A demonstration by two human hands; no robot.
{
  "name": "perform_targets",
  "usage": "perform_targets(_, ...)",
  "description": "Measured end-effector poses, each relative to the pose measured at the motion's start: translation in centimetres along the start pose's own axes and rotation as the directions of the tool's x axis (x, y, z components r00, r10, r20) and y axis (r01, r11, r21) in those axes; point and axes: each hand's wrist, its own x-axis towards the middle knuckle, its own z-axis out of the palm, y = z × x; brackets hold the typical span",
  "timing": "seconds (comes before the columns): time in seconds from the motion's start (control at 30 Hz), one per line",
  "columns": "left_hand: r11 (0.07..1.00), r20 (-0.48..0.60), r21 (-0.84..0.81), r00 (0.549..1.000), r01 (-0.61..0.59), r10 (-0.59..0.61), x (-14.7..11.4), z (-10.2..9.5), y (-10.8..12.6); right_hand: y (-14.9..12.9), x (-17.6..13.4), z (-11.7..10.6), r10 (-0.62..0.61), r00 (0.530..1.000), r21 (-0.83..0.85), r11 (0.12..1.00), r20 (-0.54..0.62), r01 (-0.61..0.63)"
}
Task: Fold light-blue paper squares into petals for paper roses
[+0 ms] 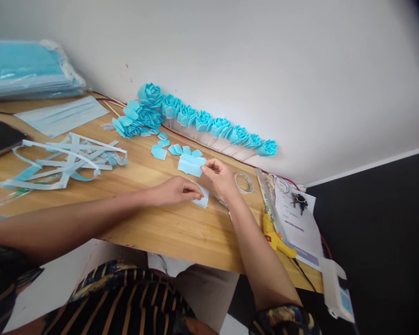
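Note:
My right hand (220, 176) pinches the right edge of a light blue square of mask fabric (191, 164), creased across its middle. Just below it, my left hand (178, 190) has its fingers curled together at a paler piece of mask fabric (203, 199), which its fingertips partly cover. Several small cut blue petals (158, 152) lie beyond the hands. Finished blue fabric roses (203, 121) on sticks line the wall, with more roses (134, 118) bunched at the left end. Scissors (223, 203) lie partly hidden by my right wrist.
Cut mask strips (70, 160) are heaped on the left, near a flat mask sheet (63, 115), a phone (2, 138) and packed masks (24, 67). On the right are a tape roll (243, 183), a yellow glue gun (274, 235), papers (300, 232) and keys (300, 202).

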Motion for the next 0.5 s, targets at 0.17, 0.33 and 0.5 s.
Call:
perform_targets(0.17, 0.587, 0.018, -0.789, 0.961, 0.182, -0.274, 0.6, -0.9, 0.3, -1.8, -2.5, -1.4, -0.425, 0.894, -0.352, 0.866, -0.144, 0.355)
perform_targets(0.33, 0.427, -0.002, -0.889, 0.931, 0.166, -0.366, 0.8, -1.4, 0.6, -0.4, -4.1, -1.0, -0.568, 0.823, -0.44, 0.741, -0.008, 0.507)
perform_targets(0.5, 0.491, -0.121, -0.863, 0.895, 0.118, -0.429, 0.6, -1.1, 1.2, 0.2, -4.3, -1.0, -0.537, 0.843, -0.437, 0.763, -0.018, 0.476)
